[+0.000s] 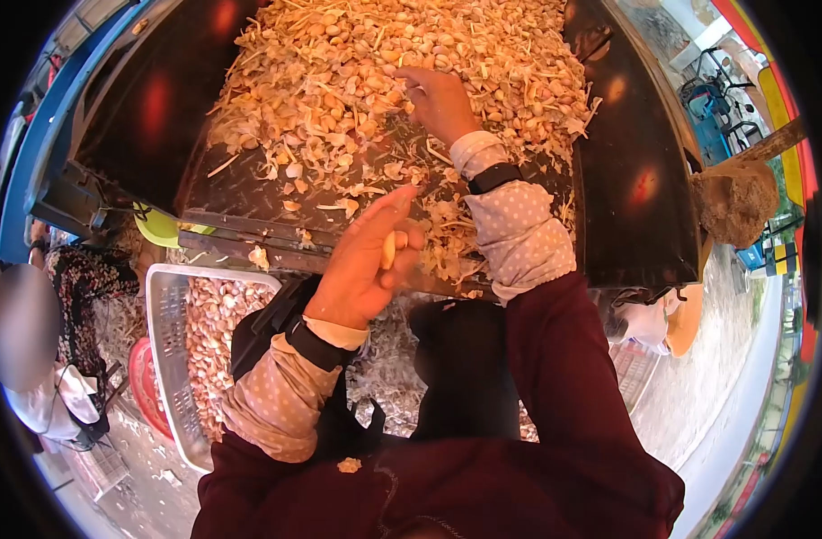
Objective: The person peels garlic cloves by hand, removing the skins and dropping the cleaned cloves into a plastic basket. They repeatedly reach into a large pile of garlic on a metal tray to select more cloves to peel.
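Observation:
Loose garlic cloves (339, 54), mixed with papery skins and bits of stem, cover the dark sloping tray (249, 193). My left hand (361, 256), palm turned up near the tray's front edge, has its fingers curled around a few garlic cloves (393, 247). Farther up, my right hand (439, 103) reaches over the heap with its index finger stretched toward the cloves. The other fingers there are partly bent, and I see nothing held in them. Below my right wrist, a clump of skins (451, 238) lies on the tray.
A pale plastic crate (164, 359) of unpeeled garlic stands at lower left, beside a red basin (146, 386). Another person (87, 287) sits at the left. Dark side panels (631, 153) flank the tray. A wooden post (739, 193) juts out at right.

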A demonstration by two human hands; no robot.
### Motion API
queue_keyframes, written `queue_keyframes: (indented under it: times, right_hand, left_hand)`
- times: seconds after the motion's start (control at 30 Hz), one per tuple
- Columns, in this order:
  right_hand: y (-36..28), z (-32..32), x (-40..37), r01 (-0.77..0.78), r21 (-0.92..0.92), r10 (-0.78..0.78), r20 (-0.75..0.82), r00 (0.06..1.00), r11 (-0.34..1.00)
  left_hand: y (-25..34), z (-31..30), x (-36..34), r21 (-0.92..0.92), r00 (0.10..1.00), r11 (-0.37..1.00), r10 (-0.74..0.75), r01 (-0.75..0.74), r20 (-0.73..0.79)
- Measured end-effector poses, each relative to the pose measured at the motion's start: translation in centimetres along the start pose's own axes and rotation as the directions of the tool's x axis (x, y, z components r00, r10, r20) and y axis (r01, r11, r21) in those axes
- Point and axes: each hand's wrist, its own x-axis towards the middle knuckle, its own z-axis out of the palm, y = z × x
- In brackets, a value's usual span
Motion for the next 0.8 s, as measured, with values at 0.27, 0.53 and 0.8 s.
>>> queue_keyframes:
  times: [0.27,0.53,0.8]
  right_hand:
    - [1.6,4.1,1.3,0.263,-0.533,-0.209,0.16,0.965,0.804]
    - [-2.7,-2.0,-3.1,-0.351,0.66,0.143,0.349,0.926,0.664]
    - [-8.7,-5.2,-11.2,-0.49,0.682,0.069,0.545,0.835,0.543]
  left_hand:
    - [0.7,-0.8,0.3,-0.028,1.0,1.0,0.002,-0.002,-0.013]
    - [1.6,-0.9,0.3,0.03,0.972,0.984,0.176,-0.174,-0.153]
    - [0.8,0.1,-0.6,0.209,0.969,0.956,0.229,-0.205,-0.095]
